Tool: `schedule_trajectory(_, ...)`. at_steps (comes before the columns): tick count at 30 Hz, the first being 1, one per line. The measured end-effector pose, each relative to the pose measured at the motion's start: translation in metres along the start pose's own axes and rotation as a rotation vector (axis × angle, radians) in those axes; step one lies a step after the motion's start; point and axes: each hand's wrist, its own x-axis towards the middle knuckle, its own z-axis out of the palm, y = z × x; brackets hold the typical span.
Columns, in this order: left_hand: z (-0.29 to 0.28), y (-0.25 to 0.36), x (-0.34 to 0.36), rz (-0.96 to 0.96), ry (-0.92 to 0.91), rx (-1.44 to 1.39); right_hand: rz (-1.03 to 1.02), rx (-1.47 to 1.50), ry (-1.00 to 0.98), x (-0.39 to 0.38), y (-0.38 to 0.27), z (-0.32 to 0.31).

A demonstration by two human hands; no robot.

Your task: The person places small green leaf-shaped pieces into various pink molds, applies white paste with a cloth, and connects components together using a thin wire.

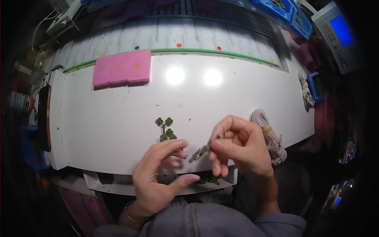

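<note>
My right hand [241, 148] pinches a small dark green piece [199, 154] between thumb and fingertips, just above the white tabletop near its front edge. Beside it, my left hand [160, 170] is open, with thumb and fingers apart and nothing between them. A dark green branched piece with clover-like lobes [164, 128] lies flat on the table beyond the left fingers, which partly hide its lower end. More dark green pieces [208, 178] sit in an open drawer [122, 187] under the table edge, partly covered by my hands.
Three pink blocks [122, 68] stand side by side at the far left. A bundle of pale cloth [270, 136] lies right of my right hand. Blue trays [284, 12] and a device with a blue screen [341, 29] are at the far right. Small green crumbs dot the table.
</note>
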Motion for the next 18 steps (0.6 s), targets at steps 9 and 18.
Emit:
schedule_trajectory(9,0.005,0.010,-0.009,-0.103,-0.031,-0.183,-0.070,0.127,-0.017,-0.022,0.019,0.005)
schedule_trajectory(18,0.004,0.010,-0.011,-0.130,-0.085,-0.386,-0.204,-0.056,0.108,-0.033,0.027,0.011)
